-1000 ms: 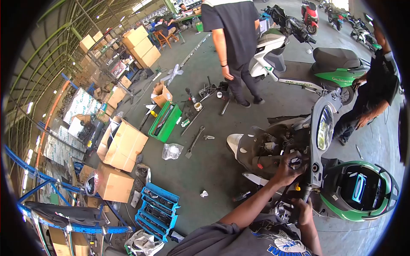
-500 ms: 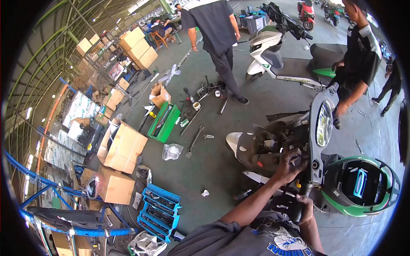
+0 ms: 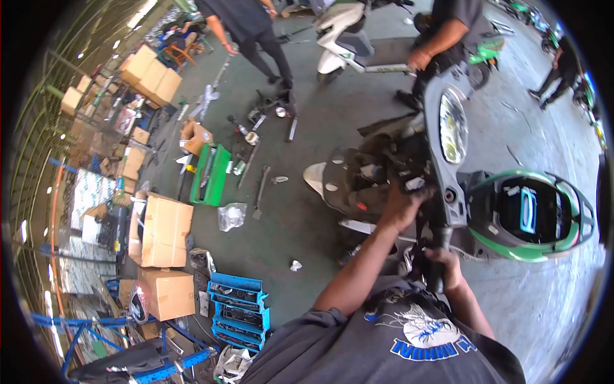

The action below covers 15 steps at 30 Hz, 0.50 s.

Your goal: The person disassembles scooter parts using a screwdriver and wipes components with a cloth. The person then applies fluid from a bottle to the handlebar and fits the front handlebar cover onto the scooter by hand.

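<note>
My left hand [image 3: 404,203] reaches into the open front of a partly dismantled scooter [image 3: 348,182], just left of its grey headlight cover [image 3: 441,166]. Its fingers are bent among dark parts, and what they hold is too blurred to make out. My right hand [image 3: 449,267] is closed around the black handlebar grip [image 3: 437,259] nearest my body, below the headlight cover. To the right, the scooter's green-edged rear [image 3: 480,233] has an open storage well with a light blue object [image 3: 527,211] in it.
A green toolbox [image 3: 216,179], a wrench [image 3: 261,192] and a blue tiered toolbox [image 3: 236,310] lie on the floor at left, beside cardboard boxes [image 3: 167,230]. One person [image 3: 246,29] walks at the top; another [image 3: 448,45] stands beside a white scooter [image 3: 332,38].
The view has swung, so the scooter and toolboxes appear further left and higher. The person at the top has walked left. The other person has moved close behind the headlight cover.
</note>
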Motion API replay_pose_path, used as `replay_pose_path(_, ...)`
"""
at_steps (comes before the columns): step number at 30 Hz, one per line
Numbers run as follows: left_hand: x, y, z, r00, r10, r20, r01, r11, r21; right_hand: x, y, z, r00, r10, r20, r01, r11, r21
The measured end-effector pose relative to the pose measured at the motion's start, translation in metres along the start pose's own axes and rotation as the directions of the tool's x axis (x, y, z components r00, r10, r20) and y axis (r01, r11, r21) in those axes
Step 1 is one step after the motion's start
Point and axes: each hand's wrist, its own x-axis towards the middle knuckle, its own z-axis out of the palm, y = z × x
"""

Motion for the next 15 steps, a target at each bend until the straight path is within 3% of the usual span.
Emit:
replay_pose_path(2,0.002,0.004,-0.004,1.000,-0.026,0.014,0.023,0.985,0.171,-0.008,-0.011,0.018,0.938,-0.130,-0.322,0.014,0.941,-0.339)
replay_pose_path(4,0.003,0.002,-0.003,0.997,-0.069,0.044,0.069,0.998,-0.008,-0.016,-0.021,0.033,0.902,-0.212,-0.376,0.001,0.873,-0.488)
replay_pose_path(5,0.000,-0.001,0.002,0.999,-0.033,0.021,0.036,0.985,-0.172,-0.023,-0.030,0.040,0.895,-0.358,-0.267,0.026,0.638,-0.770)
replay_pose_path(6,0.004,-0.008,0.002,0.999,-0.044,0.030,0.051,0.964,-0.262,-0.030,-0.039,0.046,0.858,-0.492,-0.148,0.018,0.317,-0.948)
replay_pose_path(8,0.004,0.003,0.001,0.987,-0.054,0.152,0.100,0.945,-0.310,-0.015,-0.020,0.030,0.922,-0.221,-0.318,0.019,0.845,-0.534)
replay_pose_path(9,0.002,0.004,0.002,0.984,-0.069,0.165,0.118,0.943,-0.311,-0.006,-0.017,0.020,0.979,-0.137,-0.154,0.088,0.953,-0.290)
replay_pose_path(10,0.000,0.005,0.003,0.992,-0.061,0.114,0.091,0.954,-0.285,-0.007,-0.010,0.020,0.990,0.038,-0.136,-0.025,0.995,0.099)
replay_pose_path(12,0.001,0.001,0.002,0.996,-0.059,0.068,0.075,0.962,-0.264,-0.008,-0.009,0.024,0.999,-0.002,-0.047,0.011,0.983,0.184)
replay_pose_path(13,0.005,-0.005,0.000,0.995,-0.038,0.090,0.061,0.961,-0.271,-0.011,-0.015,0.028,0.998,0.000,-0.060,0.011,0.983,0.184)
replay_pose_path(14,0.008,-0.009,-0.001,0.994,-0.014,0.109,0.044,0.959,-0.279,-0.014,-0.025,0.034,0.967,-0.090,-0.237,0.021,0.960,-0.280)
replay_pose_path(15,0.010,-0.010,-0.002,0.993,-0.024,0.114,0.056,0.957,-0.286,-0.020,-0.032,0.041,0.906,-0.242,-0.348,-0.064,0.734,-0.676)
